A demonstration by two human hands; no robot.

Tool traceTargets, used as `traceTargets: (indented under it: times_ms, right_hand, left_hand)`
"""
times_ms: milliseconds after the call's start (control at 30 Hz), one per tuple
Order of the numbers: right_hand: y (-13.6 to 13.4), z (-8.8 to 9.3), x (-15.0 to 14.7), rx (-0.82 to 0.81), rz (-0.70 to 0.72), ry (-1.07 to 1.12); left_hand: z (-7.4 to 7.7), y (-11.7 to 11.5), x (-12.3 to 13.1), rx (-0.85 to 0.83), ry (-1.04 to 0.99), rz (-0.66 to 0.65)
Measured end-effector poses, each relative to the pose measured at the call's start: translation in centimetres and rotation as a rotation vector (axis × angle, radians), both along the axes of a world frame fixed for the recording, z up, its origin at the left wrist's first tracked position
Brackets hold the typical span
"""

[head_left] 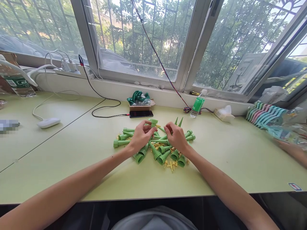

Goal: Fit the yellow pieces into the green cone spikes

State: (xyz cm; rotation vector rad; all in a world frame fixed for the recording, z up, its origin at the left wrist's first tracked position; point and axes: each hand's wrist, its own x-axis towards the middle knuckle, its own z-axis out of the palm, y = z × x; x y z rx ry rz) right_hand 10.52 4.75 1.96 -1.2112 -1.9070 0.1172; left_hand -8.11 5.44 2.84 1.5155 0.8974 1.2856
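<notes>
My left hand (143,135) is closed around a green plastic watering spike (153,121), its wide ribbed end facing up above the fingers. To the right, my right hand (177,138) has its thumb and fingers pinched together; whatever may be between them is too small or hidden to make out. Beneath and around both hands spreads a loose pile of similar green cone-shaped spikes (164,157), some with their hollow threaded ends facing me. Small yellow plastic valve pieces (171,165) lie among them and at the pile's near edge.
Behind the pile are a phone (141,114) on a cable and a small carton (140,107) with green wrapping. A bottle (198,103), a tissue pack (224,114) and several hangers (266,115) stand right. Another person's arm (291,151) shows at the right edge. A white mouse (49,122) lies left.
</notes>
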Motion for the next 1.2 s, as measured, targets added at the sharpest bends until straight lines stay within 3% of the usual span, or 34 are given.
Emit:
traceTargets:
  times_ms: [200, 367, 700, 1200]
  right_hand:
    - [0.9, -0.9, 0.6, -0.117, -0.092, -0.238]
    - [1.0, -1.4, 0.4, -0.126, -0.079, -0.386]
    - [0.7, -0.9, 0.2, -0.147, -0.069, -0.492]
    - [0.5, -1.0, 0.1, -0.146, -0.042, -0.456]
  left_hand:
    - [-0.3, 0.1, 0.1, -0.013, 0.009, -0.017]
    - [-0.4, 0.1, 0.1, -0.007, 0.026, -0.019]
    - [0.0, -0.1, 0.1, -0.010, 0.015, 0.041]
    - [-0.1, 0.3, 0.1, -0.009, -0.064, 0.102]
